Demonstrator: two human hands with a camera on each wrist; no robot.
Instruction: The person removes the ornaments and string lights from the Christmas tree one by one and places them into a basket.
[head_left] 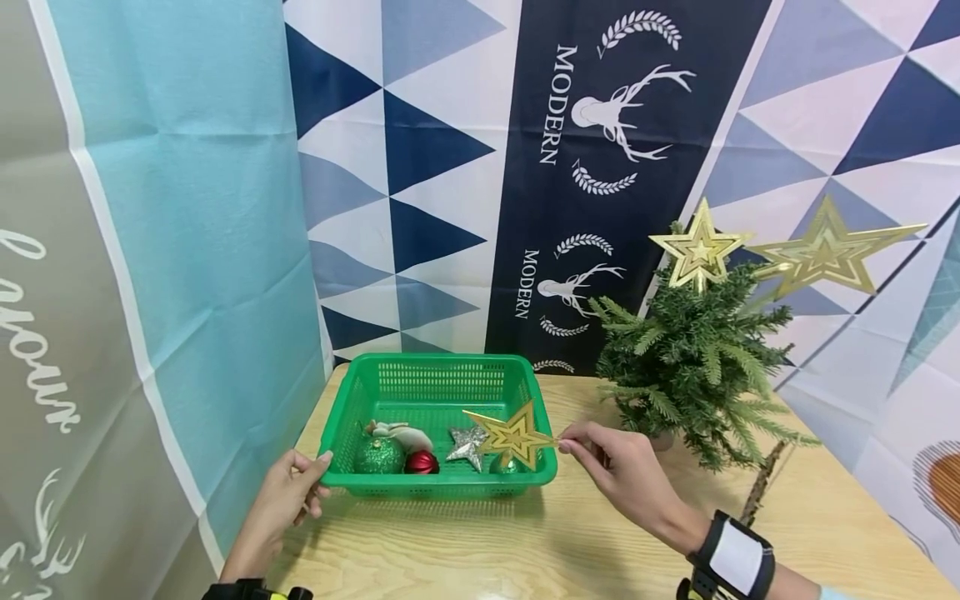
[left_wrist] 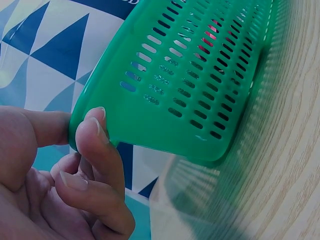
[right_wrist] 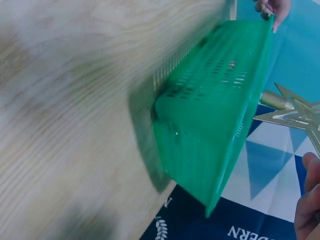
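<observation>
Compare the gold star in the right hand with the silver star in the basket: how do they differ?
The gold layered cut-out star is pinched by one point in the right hand, raised over the green plastic basket's rim; the silver glittery star lies on the basket floor. The gold star looks larger and has open cut-out layers; the silver star is solid. Both are five-pointed ornaments.

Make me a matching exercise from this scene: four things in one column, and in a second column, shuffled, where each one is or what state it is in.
Things:
1. gold star
2. green basket
3. red ball
4. small tree

Places or states:
A. stands on the wooden table, with two gold stars at its top
B. pinched at one point by the right hand, over the basket
C. lies inside the basket beside a green glitter ball
D. held at its near left corner by the left hand

Pairs: 1-B, 2-D, 3-C, 4-A
</observation>
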